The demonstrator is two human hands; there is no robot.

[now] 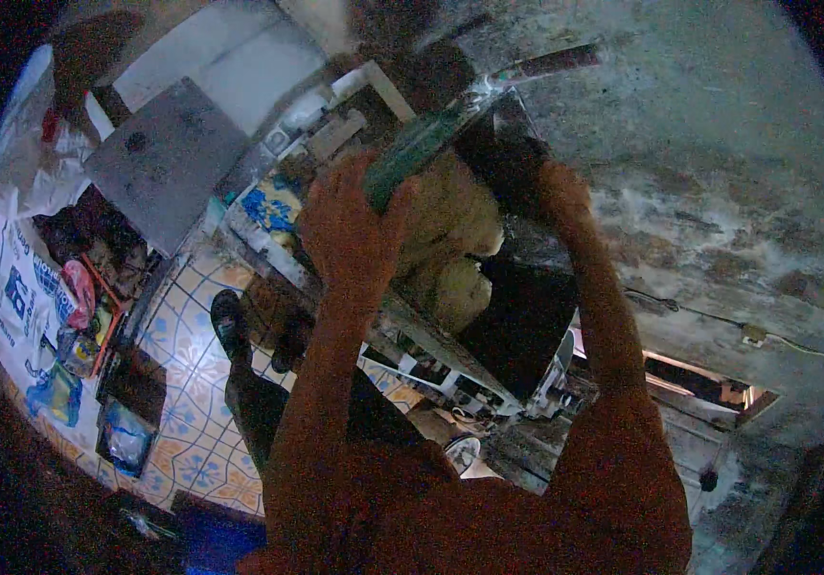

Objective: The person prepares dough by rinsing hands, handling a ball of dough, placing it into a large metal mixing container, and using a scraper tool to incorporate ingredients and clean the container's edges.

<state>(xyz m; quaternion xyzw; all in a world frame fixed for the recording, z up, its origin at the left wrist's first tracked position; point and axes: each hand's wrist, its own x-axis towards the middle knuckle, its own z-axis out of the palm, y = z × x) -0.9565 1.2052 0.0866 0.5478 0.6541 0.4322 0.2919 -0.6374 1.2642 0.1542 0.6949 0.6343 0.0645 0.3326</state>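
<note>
My left hand (350, 216) is closed round the lower end of a long dark green object (417, 151), shaped somewhat like a bottle; its exact kind is too dim to make out. Its upper end slants away to the right, toward a shiny metallic piece (482, 91). Beside and below it lies a crumpled tan cloth or sack (441, 225). My right hand (565, 196) is at the edge of a dark object (503, 144), its fingers mostly lost in shadow. A black item (522, 311) sits below, between my forearms.
A worn wall (719, 192) runs along the right, with a cable (800, 347) on it. At left stand a grey panel (168, 163) and a white printed bag (19, 297) near assorted goods. Patterned tiles (182, 355) cover the floor. A blue-and-yellow packet (271, 206) lies near my left hand.
</note>
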